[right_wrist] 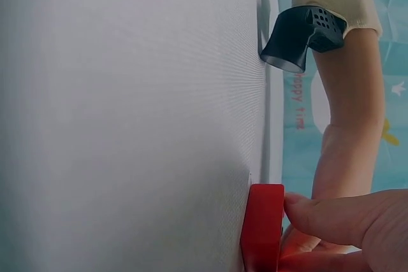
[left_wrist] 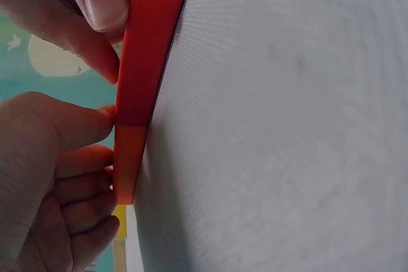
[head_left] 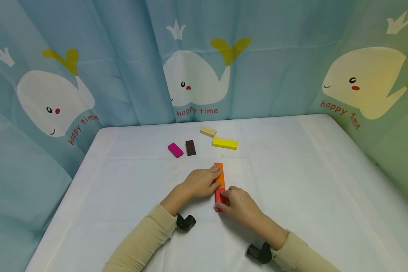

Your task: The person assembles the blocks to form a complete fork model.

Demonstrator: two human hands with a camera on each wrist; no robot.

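In the head view, my left hand (head_left: 200,183) lies mid-frame, fingers loosely extended onto the orange block (head_left: 221,178). Below it the red block (head_left: 218,197) sits end to end with it, under my right hand (head_left: 242,206)'s bent fingers; I cannot tell whether these grip or only touch. Magenta (head_left: 175,150), dark brown (head_left: 190,147), yellow (head_left: 225,143) and pale wooden (head_left: 208,131) blocks lie higher up.

In the left wrist view, my left thumb touches near the red-orange seam, left of centre.

In the right wrist view, the red block shows bottom centre-right, my thumb against its upper edge.
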